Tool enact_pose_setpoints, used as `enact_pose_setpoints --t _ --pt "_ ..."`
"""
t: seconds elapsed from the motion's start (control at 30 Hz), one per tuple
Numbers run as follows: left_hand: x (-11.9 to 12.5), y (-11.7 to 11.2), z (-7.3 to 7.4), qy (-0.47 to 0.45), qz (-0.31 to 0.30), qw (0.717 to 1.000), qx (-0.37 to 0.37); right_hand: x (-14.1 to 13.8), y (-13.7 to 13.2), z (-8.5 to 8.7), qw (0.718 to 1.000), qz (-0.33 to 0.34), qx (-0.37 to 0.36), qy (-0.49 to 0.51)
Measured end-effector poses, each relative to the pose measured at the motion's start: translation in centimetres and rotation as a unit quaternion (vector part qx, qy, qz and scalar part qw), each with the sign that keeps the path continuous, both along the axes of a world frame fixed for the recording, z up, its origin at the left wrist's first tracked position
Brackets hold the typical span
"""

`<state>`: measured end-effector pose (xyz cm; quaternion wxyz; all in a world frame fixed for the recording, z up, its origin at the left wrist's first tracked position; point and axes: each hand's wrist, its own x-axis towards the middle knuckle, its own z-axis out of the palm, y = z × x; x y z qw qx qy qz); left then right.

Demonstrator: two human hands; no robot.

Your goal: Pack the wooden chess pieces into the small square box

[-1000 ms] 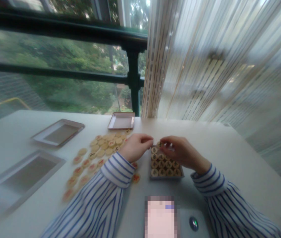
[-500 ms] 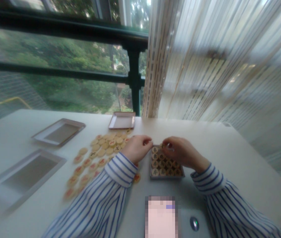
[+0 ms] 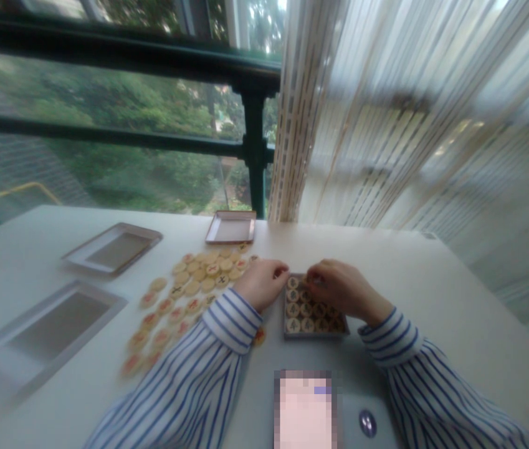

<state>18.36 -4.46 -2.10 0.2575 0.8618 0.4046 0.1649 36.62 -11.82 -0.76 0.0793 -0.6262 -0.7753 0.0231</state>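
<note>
A small square box [image 3: 316, 337] stands in front of me, with rows of round wooden xiangqi pieces [image 3: 293, 310] marked in dark characters. Over its far side, my right hand [image 3: 346, 289] pinches a xiangqi piece [image 3: 306, 281], mostly covered by the fingers. That hand also hides the box's far right part. My left hand [image 3: 261, 284] is at the box's far left corner, its fingers curled together; whether anything is in them is hidden. To its left, many loose pieces [image 3: 192, 287] with red or black marks, some blank, lie spread on the white table [image 3: 432, 293].
Shallow trays or lids lie about: one at the back [image 3: 231, 227], one at the left [image 3: 113, 249] and a larger one [image 3: 58, 330] nearer. A blurred-out phone-like screen [image 3: 305, 411] and a dark oval object [image 3: 367, 423] are at the front. A railing and curtain border the table.
My right hand has lowered the piece slightly into the far row of the box. My left hand has shifted very slightly, staying by the box's corner.
</note>
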Motion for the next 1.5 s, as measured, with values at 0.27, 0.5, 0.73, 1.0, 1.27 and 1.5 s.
enact_pose_setpoints --t 0.27,0.5,0.73,1.0,1.27,1.5 --pt "0.07 -0.02 -0.30 0.004 -0.004 1.000 -0.002 -0.19 0.08 -0.10 1.000 0.000 -0.016 -0.019" --pt "0.07 0.00 -0.48 0.010 0.004 1.000 0.001 -0.23 0.13 -0.12 0.999 -0.003 -0.020 -0.031" --pt "0.11 -0.01 -0.39 0.009 -0.005 1.000 -0.009 -0.32 0.12 -0.18 0.999 -0.003 -0.023 -0.037" --pt "0.07 -0.07 -0.54 0.020 0.008 1.000 -0.002 -0.36 0.09 -0.20 0.999 -0.004 -0.024 -0.042" --pt "0.14 -0.18 -0.21 0.017 0.013 1.000 -0.012 -0.23 0.08 -0.43 0.999 0.002 -0.021 -0.039" --pt "0.08 -0.21 -0.19 0.017 0.011 1.000 -0.014 -0.43 0.05 -0.49 0.998 -0.003 -0.020 -0.052"
